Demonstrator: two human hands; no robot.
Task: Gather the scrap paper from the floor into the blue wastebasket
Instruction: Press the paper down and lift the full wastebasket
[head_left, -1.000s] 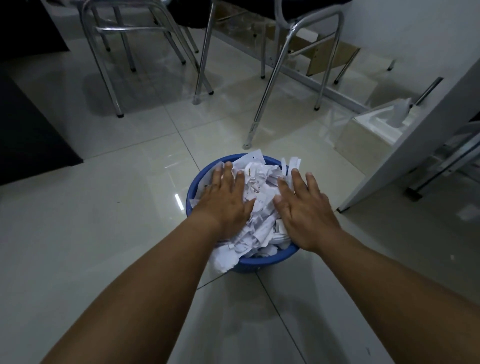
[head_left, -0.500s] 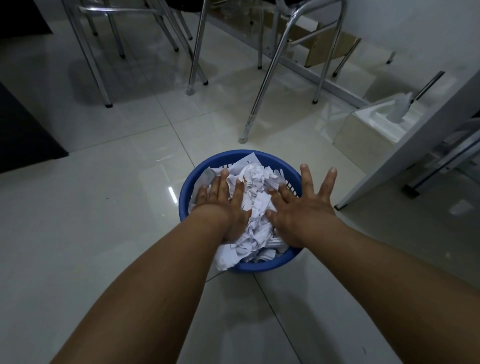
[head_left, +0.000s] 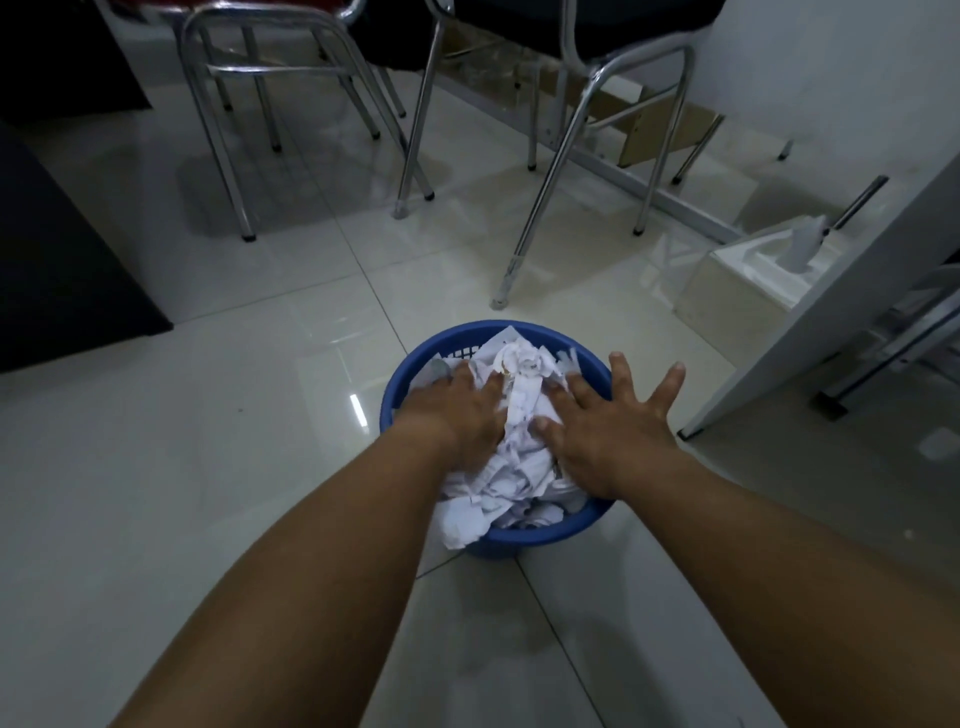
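Observation:
A round blue wastebasket (head_left: 535, 540) stands on the pale tiled floor, heaped with crumpled white scrap paper (head_left: 519, 410). One torn sheet (head_left: 462, 522) hangs over the near rim. My left hand (head_left: 457, 421) lies flat on the left side of the heap, fingertips sunk into the paper. My right hand (head_left: 610, 423) presses palm down on the right side, fingers straight and spread, the outer ones reaching past the rim.
Chrome chair legs (head_left: 524, 234) stand just beyond the basket, more chairs (head_left: 223, 156) at the back left. A white tissue box (head_left: 748, 275) and a slanted white panel (head_left: 852, 291) sit to the right. A dark mat (head_left: 62, 270) covers the floor at left.
The paper heap has sunk lower into the basket under both hands. My right hand's fingers have spread wider over the rim. The view has tilted up a little.

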